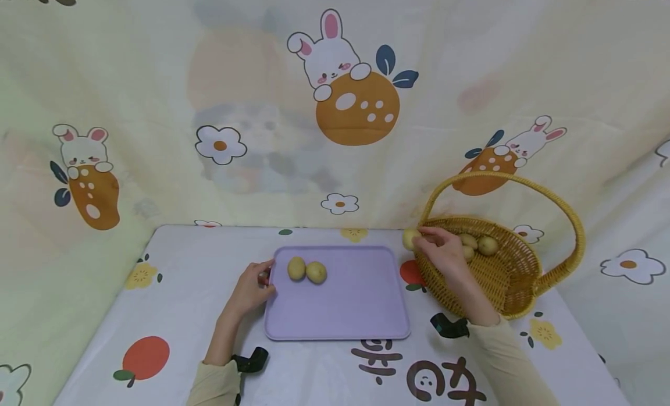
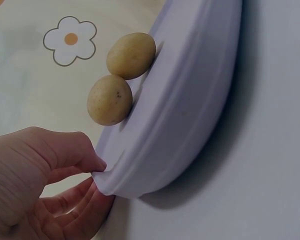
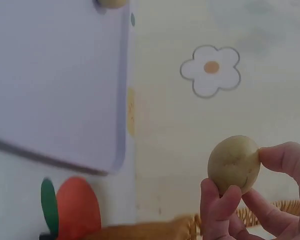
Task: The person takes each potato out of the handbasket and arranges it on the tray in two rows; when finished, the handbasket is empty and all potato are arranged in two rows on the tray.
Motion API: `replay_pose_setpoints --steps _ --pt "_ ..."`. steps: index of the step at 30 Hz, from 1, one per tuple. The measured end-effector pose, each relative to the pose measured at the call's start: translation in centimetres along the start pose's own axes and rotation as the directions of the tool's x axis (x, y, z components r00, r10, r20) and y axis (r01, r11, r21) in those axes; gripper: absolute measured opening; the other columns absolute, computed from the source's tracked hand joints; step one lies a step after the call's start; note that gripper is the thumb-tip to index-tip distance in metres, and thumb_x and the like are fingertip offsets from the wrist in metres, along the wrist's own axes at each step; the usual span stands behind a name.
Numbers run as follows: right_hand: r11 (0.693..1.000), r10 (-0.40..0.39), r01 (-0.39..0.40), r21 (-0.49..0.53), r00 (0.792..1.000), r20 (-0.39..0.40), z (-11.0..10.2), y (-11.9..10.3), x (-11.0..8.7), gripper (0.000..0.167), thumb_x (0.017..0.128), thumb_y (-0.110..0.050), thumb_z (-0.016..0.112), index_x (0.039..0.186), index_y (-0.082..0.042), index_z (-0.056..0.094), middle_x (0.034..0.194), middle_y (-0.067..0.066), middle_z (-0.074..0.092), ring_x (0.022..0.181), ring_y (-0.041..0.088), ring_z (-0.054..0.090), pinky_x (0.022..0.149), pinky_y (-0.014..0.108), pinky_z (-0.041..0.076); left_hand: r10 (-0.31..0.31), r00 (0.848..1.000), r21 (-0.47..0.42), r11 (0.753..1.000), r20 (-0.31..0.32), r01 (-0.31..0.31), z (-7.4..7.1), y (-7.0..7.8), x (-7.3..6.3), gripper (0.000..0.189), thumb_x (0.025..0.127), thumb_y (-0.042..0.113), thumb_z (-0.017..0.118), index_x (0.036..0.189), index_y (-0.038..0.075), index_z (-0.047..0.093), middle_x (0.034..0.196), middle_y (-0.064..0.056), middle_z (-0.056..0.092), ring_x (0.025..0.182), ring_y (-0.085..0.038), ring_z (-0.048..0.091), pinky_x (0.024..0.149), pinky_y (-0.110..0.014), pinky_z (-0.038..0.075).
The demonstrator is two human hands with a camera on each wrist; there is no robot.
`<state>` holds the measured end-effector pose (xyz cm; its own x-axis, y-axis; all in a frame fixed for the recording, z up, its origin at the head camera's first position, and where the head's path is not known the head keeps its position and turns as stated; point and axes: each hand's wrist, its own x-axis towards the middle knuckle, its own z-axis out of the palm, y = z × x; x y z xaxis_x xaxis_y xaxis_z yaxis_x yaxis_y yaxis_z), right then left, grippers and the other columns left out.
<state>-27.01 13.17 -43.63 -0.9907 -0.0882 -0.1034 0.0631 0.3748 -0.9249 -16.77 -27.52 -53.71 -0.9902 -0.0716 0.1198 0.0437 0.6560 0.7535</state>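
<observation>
A purple tray [image 1: 340, 313] lies on the table with two potatoes side by side near its back left corner, one potato [image 1: 296, 269] left of the other potato [image 1: 316, 272]. My left hand [image 1: 251, 289] pinches the tray's left edge; in the left wrist view the thumb [image 2: 85, 155] is on top and the fingers are beneath. My right hand [image 1: 445, 255] holds another potato [image 3: 234, 165] between thumb and fingertips, over the left rim of a wicker basket [image 1: 523, 278]. Several potatoes sit inside the basket, one potato [image 1: 488, 245] toward the back.
The basket's tall arched handle [image 1: 570, 220] rises at the right. A printed cloth [image 1: 209, 313] covers the table, and a patterned curtain [image 1: 251, 74] hangs behind it. Both wrists carry black camera mounts, such as the left mount [image 1: 253, 360].
</observation>
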Motion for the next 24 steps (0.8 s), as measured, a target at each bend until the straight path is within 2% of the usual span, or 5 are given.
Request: replay_pose_setpoints --steps 7,10,16,20,24 --pt "0.999 -0.022 0.021 0.026 1.000 0.007 2.8 -0.4 0.4 0.045 0.092 -0.021 0.067 0.131 -0.001 0.059 0.109 0.017 0.063 0.076 0.008 0.064 0.067 0.022 0.051 -0.001 1.000 -0.003 1.000 0.000 0.001 0.0 0.0 0.1 0.060 0.074 -0.003 0.066 0.133 -0.008 0.056 0.104 -0.019 0.057 0.083 -0.023 0.059 0.076 -0.035 0.047" --pt "0.999 -0.023 0.022 0.026 1.000 0.011 3.9 -0.4 0.5 0.043 0.091 -0.020 0.067 0.130 -0.001 0.061 0.113 0.022 0.064 0.075 0.009 0.065 0.067 0.025 0.052 0.005 1.000 0.000 1.000 0.000 -0.005 0.0 0.1 0.1 0.060 0.074 -0.003 0.066 0.133 -0.008 0.056 0.104 -0.018 0.057 0.082 -0.022 0.059 0.077 -0.035 0.047" --pt "0.999 -0.022 0.021 0.038 1.000 0.016 6.0 -0.3 0.9 0.041 0.090 -0.018 0.069 0.127 -0.001 0.063 0.112 0.023 0.064 0.070 0.008 0.064 0.067 0.031 0.054 0.001 1.000 0.011 1.000 0.003 -0.001 0.0 0.1 0.2 0.060 0.074 -0.004 0.066 0.133 -0.008 0.055 0.102 -0.017 0.057 0.082 -0.022 0.058 0.076 -0.035 0.046" --pt "0.997 -0.055 0.053 0.050 0.998 0.038 7.7 -0.1 0.8 0.039 0.089 -0.013 0.069 0.125 0.002 0.063 0.110 0.026 0.065 0.072 0.016 0.067 0.065 0.033 0.055 -0.003 1.000 0.013 1.000 0.005 0.003 0.0 0.1 0.2 0.060 0.075 -0.004 0.066 0.134 -0.008 0.055 0.101 -0.017 0.057 0.082 -0.023 0.057 0.076 -0.035 0.046" --pt "0.995 -0.094 0.091 0.044 0.994 0.058 9.5 0.5 0.7 0.037 0.088 -0.009 0.069 0.121 0.006 0.064 0.106 0.027 0.067 0.074 0.023 0.069 0.060 0.028 0.053 0.017 1.000 0.004 1.000 -0.005 -0.017 0.0 0.0 0.2 0.060 0.074 -0.004 0.065 0.132 -0.009 0.056 0.100 -0.017 0.057 0.081 -0.022 0.058 0.076 -0.035 0.046"
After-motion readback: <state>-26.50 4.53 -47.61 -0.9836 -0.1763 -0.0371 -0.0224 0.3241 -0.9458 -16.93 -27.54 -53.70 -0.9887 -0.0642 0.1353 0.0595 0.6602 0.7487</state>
